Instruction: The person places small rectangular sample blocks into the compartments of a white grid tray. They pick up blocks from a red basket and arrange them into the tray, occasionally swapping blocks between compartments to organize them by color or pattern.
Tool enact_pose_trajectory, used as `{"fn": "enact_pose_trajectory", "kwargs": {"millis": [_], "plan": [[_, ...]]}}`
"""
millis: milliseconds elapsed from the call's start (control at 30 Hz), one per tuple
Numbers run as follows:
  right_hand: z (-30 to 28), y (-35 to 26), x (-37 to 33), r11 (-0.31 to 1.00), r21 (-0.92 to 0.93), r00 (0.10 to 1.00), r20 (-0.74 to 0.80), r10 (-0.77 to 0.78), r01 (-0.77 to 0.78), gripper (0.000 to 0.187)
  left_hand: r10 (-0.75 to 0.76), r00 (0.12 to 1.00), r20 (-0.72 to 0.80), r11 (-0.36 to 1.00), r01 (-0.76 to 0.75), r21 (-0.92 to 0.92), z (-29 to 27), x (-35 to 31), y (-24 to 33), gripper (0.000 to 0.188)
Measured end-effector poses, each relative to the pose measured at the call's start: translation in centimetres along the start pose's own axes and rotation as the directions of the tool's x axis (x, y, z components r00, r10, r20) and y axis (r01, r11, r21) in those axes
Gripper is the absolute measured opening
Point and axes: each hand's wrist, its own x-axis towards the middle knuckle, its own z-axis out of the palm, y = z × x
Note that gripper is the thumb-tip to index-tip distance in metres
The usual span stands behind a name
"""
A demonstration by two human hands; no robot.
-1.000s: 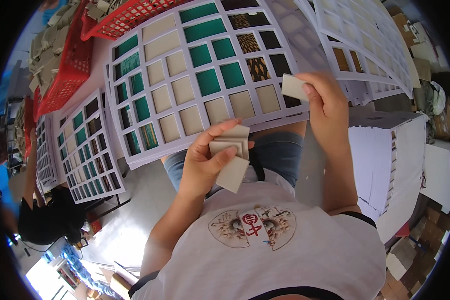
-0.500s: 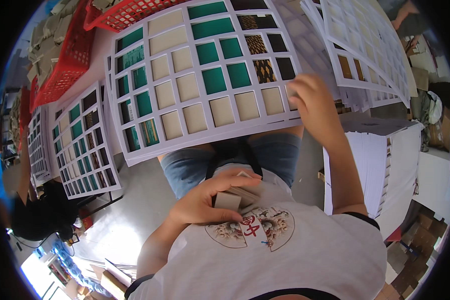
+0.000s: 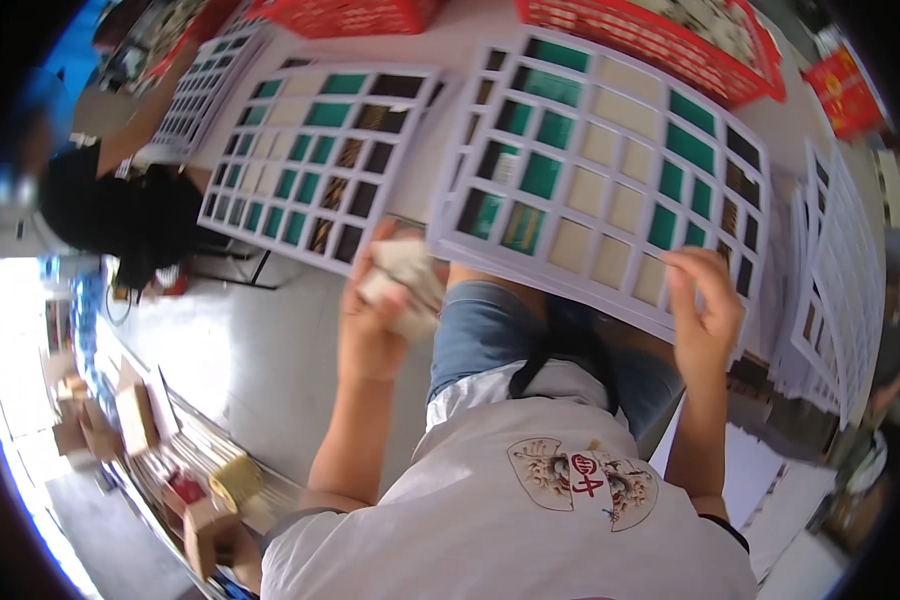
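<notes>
My left hand [image 3: 372, 310] is closed round a small stack of beige square pieces [image 3: 402, 262], blurred by motion, beside the near left corner of a white grid board [image 3: 610, 292]. Green, beige, dark and patterned rectangles fill the board's cells, and it lies on other white boards over my thighs. At its near right part, my right hand [image 3: 708, 312] hovers over the bottom row. Its thumb and index finger are bent and slightly apart, with no piece visible between them. A beige cell [image 3: 650, 280] shows just left of the thumb.
A similar grid board [image 3: 315, 150] lies to the left, near another person's arm [image 3: 135, 135]. Red baskets [image 3: 660, 50] of beige pieces stand along the far side. More white grid boards [image 3: 838, 270] lean at the right. Cardboard boxes [image 3: 210, 530] sit at the lower left.
The view has swung, so the boards sit farther right. My left hand has moved from my belly out to the left with the beige pieces. My right hand stays near the board's right corner.
</notes>
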Motion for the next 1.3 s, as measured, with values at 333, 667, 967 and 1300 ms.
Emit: {"fn": "enact_pose_trajectory", "kwargs": {"millis": [333,667,967,1300], "plan": [[30.8,-9.5,4.8,0.402,-0.037,0.178,0.856,0.485,-0.915,0.055,0.283,0.767,-0.576,0.897,-0.424,-0.123,-16.4,-4.9,6.2,0.045],[22.9,-11.3,8.0,0.324,0.675,0.748,0.606,0.270,-0.663,0.031,0.235,0.937,-0.258,0.858,-0.324,-0.397,-18.2,-4.9,6.0,0.049],[-4.8,1.2,-1.8,0.520,0.804,0.902,0.047,0.428,-0.289,0.045,0.009,0.969,0.249,0.933,0.082,-0.352,-9.5,-3.0,2.6,0.067],[-9.4,5.7,-7.8,0.370,-0.887,0.959,-0.276,0.057,-0.277,0.032,-0.338,0.891,0.304,0.937,0.349,0.020,5.9,0.2,-4.2,0.043]]}}
